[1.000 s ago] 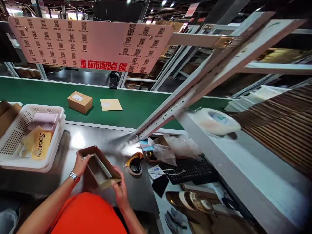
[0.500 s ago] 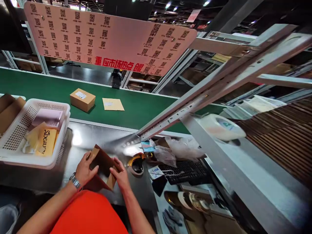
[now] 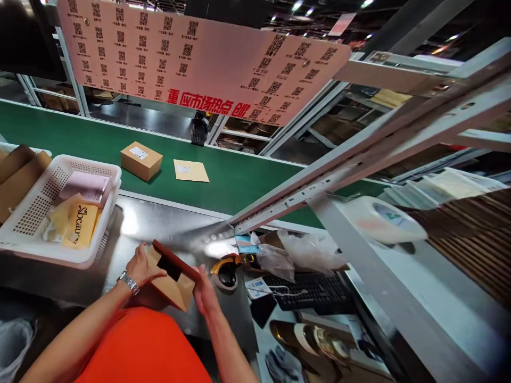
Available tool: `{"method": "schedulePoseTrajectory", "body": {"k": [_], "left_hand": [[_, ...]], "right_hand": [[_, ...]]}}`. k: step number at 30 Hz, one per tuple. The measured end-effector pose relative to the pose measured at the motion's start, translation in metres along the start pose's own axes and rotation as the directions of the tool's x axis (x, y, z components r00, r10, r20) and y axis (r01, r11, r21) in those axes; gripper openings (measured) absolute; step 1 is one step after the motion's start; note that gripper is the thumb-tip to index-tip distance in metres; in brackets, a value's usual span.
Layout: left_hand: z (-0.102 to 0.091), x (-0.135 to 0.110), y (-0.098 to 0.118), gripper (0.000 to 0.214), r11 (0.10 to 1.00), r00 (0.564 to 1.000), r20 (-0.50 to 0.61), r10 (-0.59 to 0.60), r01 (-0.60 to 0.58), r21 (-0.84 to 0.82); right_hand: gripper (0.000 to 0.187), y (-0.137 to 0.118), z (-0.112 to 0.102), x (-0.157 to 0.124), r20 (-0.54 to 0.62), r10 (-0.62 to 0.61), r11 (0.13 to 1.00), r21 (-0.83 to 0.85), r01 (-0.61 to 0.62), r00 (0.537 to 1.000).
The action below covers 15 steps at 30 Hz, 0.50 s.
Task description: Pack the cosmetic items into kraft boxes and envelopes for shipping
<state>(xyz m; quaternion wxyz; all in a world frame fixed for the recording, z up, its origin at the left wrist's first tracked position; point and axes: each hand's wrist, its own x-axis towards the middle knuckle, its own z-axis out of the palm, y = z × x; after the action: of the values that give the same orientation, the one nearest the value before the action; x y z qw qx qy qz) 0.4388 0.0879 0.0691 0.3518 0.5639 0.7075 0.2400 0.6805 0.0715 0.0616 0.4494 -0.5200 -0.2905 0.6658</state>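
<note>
The fingers of the left hand (image 3: 139, 268) and right hand (image 3: 205, 292) grip opposite ends of the carton (image 3: 166, 286); pressing its flaps (image 3: 185, 289) evenly should keep it square.

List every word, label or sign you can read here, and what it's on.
"重 应市场热点": red, on the pink board; last character unclear.
"Sbeau": yellow packet in the white basket; its ending unclear.
Too small or blurred: QR captions on the board; print on carton, envelope, white card, white roll, hanging sheet.
Held box: no print visible.
</note>
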Motion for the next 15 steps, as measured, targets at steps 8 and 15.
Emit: {"method": "schedulePoseTrajectory", "body": {"k": [8, 15], "left_hand": [[0.006, 0.012, -0.023, 0.086, 0.873, 0.995, 0.104, 0.0, 0.051, -0.485], [0.006, 0.016, -0.024, 0.076, 0.867, 0.987, 0.109, 0.114, -0.045, -0.495]], "right_hand": [[0.069, 0.031, -0.015, -0.009, 0.002, -0.124, 0.986, -0.116, 0.124, 0.992], [0.082, 0.03, -0.081, 0.028, -0.176, -0.258, 0.85, -0.51, 0.136, 0.95]]}}
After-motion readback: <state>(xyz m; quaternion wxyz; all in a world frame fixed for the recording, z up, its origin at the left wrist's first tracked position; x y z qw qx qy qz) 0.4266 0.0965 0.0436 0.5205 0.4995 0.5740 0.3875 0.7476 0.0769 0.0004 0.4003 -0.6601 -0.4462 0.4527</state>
